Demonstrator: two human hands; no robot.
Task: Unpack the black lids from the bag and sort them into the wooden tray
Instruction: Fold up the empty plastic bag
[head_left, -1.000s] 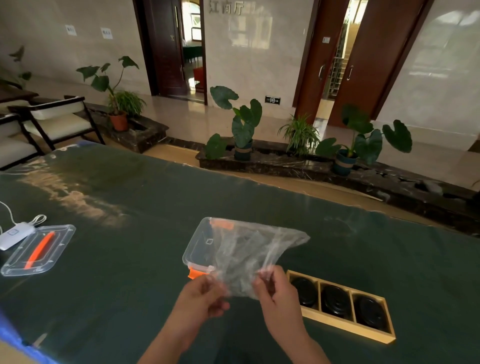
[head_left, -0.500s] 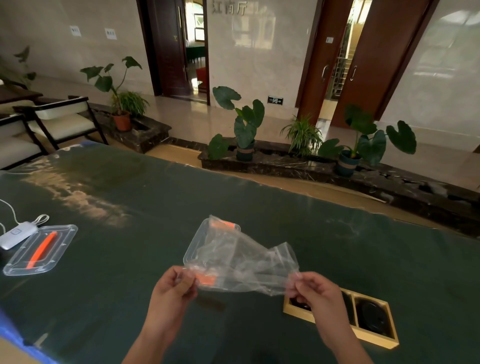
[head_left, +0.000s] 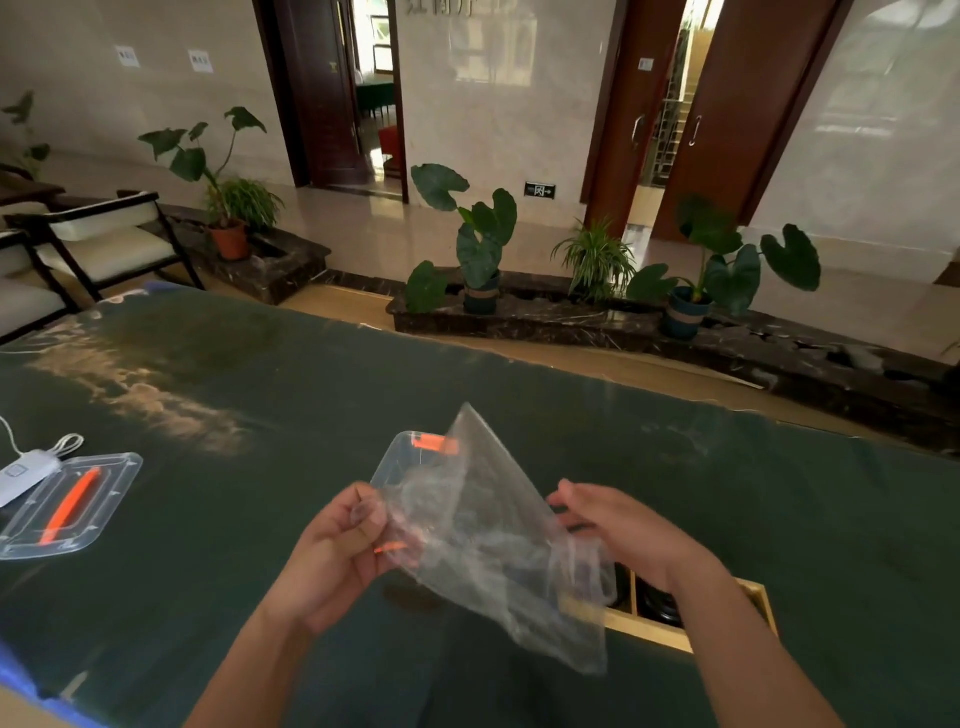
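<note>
A clear, empty-looking plastic bag (head_left: 488, 530) hangs between my hands above the green table. My left hand (head_left: 337, 551) pinches its left edge with thumb and fingers. My right hand (head_left: 618, 525) holds its right edge. The wooden tray (head_left: 670, 631) lies on the table under my right wrist, mostly hidden by my arm and the bag. Black lids (head_left: 657, 603) show in its compartments. Behind the bag stands a clear plastic box with orange clips (head_left: 410, 454).
At the left of the table lie a clear box lid with an orange strip (head_left: 67, 506) and a white device with a cord (head_left: 26, 467). Chairs stand beyond the table's left end, and potted plants line a stone ledge past its far edge.
My hands have drawn apart and spread the bag out wide. The bag has lifted and stretched. My right hand moved right, over the tray.
</note>
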